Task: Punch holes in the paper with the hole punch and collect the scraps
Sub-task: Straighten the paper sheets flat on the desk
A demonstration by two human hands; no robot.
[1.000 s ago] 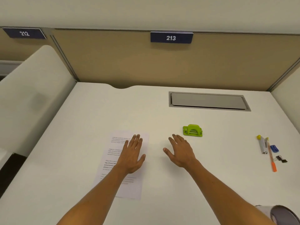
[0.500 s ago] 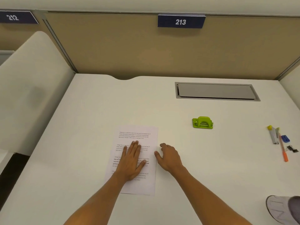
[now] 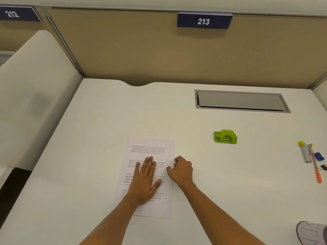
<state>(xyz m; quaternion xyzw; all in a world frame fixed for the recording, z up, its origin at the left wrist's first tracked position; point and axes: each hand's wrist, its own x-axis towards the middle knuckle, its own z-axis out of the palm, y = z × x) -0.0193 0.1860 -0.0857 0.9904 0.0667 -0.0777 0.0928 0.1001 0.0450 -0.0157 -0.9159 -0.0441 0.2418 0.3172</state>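
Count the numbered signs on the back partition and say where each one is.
2. The 213 sign hangs at the partition's top edge, above the desk's grey hatch. The 212 sign is at the far left, cut off by the frame. More may lie out of view.

Paper [image 3: 152, 151] sits on the desk [image 3: 106, 121] front and center, left hand [image 3: 144, 183] flat on it, right hand [image 3: 182, 171] at its right edge. Punch [image 3: 225, 137] is further back to the right, well apart. Pens and clips [image 3: 312, 158] way off at the right edge.
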